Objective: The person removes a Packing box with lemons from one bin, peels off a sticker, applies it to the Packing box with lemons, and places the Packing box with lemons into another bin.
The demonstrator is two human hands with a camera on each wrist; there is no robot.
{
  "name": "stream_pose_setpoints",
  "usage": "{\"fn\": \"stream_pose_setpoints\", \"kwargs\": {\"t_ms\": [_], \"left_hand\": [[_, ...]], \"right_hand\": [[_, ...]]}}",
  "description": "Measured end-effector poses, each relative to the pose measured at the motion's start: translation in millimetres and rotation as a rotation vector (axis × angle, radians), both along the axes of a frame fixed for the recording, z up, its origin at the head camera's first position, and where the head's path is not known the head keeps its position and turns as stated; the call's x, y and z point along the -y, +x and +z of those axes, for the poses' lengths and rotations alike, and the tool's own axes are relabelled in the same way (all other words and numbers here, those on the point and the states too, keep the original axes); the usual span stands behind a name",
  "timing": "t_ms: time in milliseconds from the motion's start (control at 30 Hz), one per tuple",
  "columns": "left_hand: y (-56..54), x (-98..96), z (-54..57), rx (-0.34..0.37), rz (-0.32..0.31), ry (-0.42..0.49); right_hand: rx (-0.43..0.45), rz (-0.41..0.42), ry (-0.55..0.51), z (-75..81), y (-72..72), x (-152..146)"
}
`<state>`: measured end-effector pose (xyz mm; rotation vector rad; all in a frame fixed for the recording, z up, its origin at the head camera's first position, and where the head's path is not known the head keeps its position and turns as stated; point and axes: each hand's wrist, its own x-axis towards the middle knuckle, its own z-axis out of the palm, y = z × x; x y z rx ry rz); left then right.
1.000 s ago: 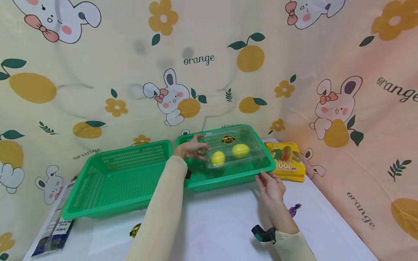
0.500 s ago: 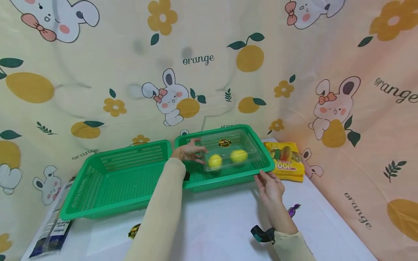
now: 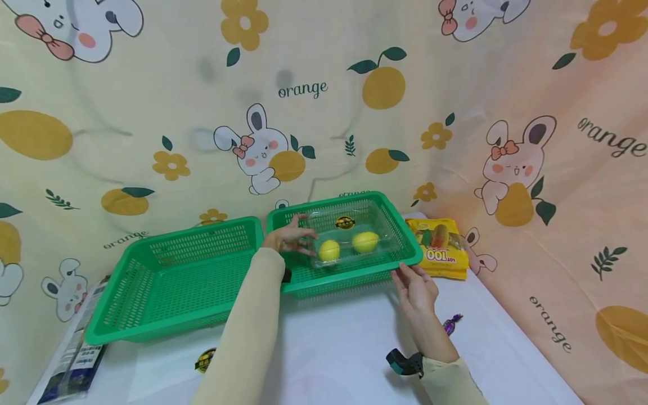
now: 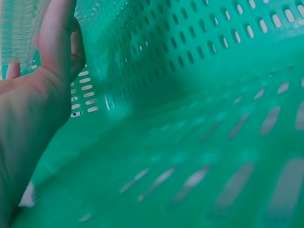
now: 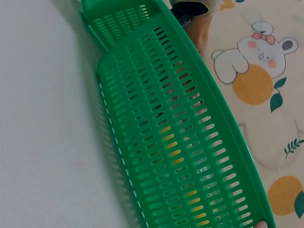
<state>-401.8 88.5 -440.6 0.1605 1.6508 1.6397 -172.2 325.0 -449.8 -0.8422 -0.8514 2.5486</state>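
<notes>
My left hand (image 3: 291,236) reaches into the right green basket (image 3: 349,275) and holds the left end of a clear plastic box (image 3: 387,225). Two yellow, lemon-like rounds (image 3: 365,242) show through the box, which bears a black and gold sticker. In the left wrist view, the box's ribbed wall (image 4: 19,28) is beside my fingers, and its far side is out of sight. At the basket's front right corner, my right hand (image 3: 417,289) pinches the rim; just a fingertip (image 5: 260,224) shows in the right wrist view.
Left of it stands a second green basket (image 3: 202,281). A yellow snack packet (image 3: 437,250) lies to the right, and a purple wrapped sweet (image 3: 452,324) near my right wrist. A dark and silver packet (image 3: 76,360) lies far left. Patterned cloth (image 3: 324,140) hangs behind the white table (image 3: 324,349).
The clear box with the yellow rounds has come down lower into the right basket, my left hand staying at its left end. My right hand keeps its place at the rim.
</notes>
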Motion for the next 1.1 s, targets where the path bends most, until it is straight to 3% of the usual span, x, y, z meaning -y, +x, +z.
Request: {"fn": "stream_pose_setpoints", "kwargs": {"t_ms": [367, 633, 833, 933, 1100], "left_hand": [[2.3, -1.7, 0.4, -0.029, 0.025, -0.046], [2.0, 0.6, 1.9, -0.166, 0.029, -0.097], [0.1, 2.1, 5.7, -0.261, 0.104, -0.112], [-1.9, 1.6, 10.9, -0.297, 0.136, -0.102], [-2.4, -3.6, 25.4, -0.393, 0.106, -0.091]], "right_hand": [[0.004, -0.016, 0.004, 1.3, -0.9, 0.8], [0.002, -0.005, 0.0, 0.3, -0.5, 1.8], [0.007, -0.005, 0.005, -1.9, -2.3, 3.5], [0.0, -0.016, 0.003, -2.4, -3.1, 3.1], [-0.014, -0.033, -0.011, -1.5, -3.3, 0.7]]}}
